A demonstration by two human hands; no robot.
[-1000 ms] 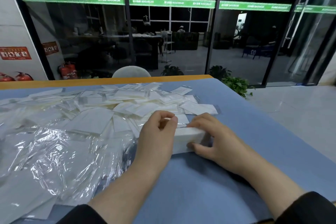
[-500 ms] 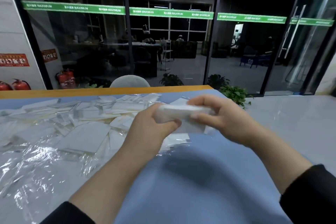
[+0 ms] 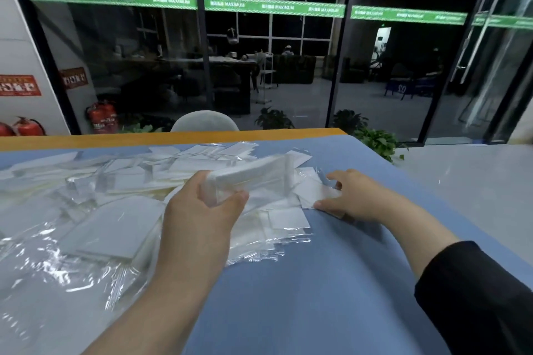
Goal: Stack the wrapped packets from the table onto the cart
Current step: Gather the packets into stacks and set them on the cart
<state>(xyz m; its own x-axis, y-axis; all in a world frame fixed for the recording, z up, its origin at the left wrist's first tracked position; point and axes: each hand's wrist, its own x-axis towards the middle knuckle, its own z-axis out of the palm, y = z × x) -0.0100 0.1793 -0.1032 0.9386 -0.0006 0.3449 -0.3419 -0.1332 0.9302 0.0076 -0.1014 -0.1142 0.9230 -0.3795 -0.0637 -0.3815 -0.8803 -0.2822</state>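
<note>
Fire extinguishers (image 3: 101, 118), potted plants (image 3: 379, 143), grey chair (image 3: 205, 122).

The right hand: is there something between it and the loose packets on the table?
Nothing visible. The right hand already touches a flat packet at the pile's edge, while the left hand holds a stack.
</note>
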